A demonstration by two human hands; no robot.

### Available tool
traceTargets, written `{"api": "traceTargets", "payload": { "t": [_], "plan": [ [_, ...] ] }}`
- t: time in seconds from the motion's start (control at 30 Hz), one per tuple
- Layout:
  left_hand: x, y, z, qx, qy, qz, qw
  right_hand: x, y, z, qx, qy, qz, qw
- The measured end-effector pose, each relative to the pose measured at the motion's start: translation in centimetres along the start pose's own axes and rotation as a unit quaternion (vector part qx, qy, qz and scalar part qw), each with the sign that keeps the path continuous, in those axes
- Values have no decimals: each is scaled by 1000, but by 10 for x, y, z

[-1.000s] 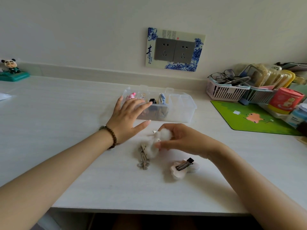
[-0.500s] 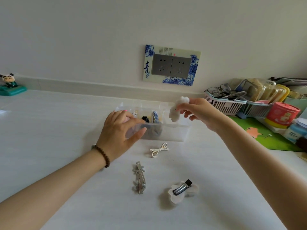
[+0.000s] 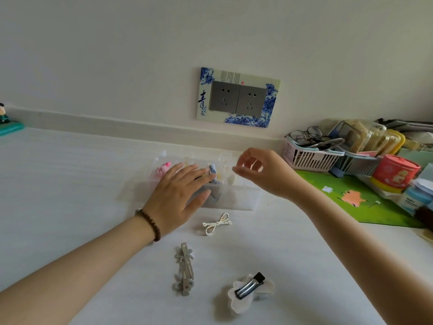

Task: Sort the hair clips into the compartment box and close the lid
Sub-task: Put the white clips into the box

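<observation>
A clear plastic compartment box [image 3: 234, 200] stands open on the white desk, with a pink clip [image 3: 163, 169], a blue clip [image 3: 213, 171] and a fluffy white clip [image 3: 230, 178] inside. My left hand [image 3: 178, 195] rests flat on its front left part, fingers spread. My right hand [image 3: 260, 171] hovers over the box's right side, fingers loosely curled and empty. On the desk in front lie a white bow clip [image 3: 216, 223], a silver flower clip [image 3: 185, 268] and a white flower clip [image 3: 251, 290] turned underside up.
A green mat [image 3: 365, 198] lies to the right. Behind it stand a pink basket [image 3: 307, 158] with glasses, a red tub [image 3: 393, 173] and other containers. A wall socket plate [image 3: 237, 97] is behind the box. A teal figurine base [image 3: 10, 129] sits far left.
My right hand carried the fluffy white clip from the desk up over the box and let it go into a compartment; it is now empty. The left hand stayed on the box.
</observation>
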State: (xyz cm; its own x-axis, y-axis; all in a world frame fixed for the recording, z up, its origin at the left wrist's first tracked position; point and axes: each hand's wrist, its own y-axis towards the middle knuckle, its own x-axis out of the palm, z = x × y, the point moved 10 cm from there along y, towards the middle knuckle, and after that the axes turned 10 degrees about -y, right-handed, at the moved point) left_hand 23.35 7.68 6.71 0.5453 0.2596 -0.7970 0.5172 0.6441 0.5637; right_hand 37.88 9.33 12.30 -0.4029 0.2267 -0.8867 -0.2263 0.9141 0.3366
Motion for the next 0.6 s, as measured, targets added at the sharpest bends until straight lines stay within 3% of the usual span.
{"api": "traceTargets", "payload": {
  "t": [0.1,0.13,0.2,0.37,0.6],
  "plan": [
    [-2,1,1,-2,-7,9,1000,35,-59,-22,-82,164,-219,958],
    [-3,1,2,-3,-9,14,1000,47,-83,-26,-99,173,-290,936],
    [-5,2,4,1,-9,23,1000,62,-116,-26,-121,136,-349,919],
    [-4,1,5,5,-7,21,1000,66,-137,-21,-113,124,-321,932],
    [-5,-1,6,3,-6,22,1000,65,-130,-23,-96,93,-222,966]
  ]
}}
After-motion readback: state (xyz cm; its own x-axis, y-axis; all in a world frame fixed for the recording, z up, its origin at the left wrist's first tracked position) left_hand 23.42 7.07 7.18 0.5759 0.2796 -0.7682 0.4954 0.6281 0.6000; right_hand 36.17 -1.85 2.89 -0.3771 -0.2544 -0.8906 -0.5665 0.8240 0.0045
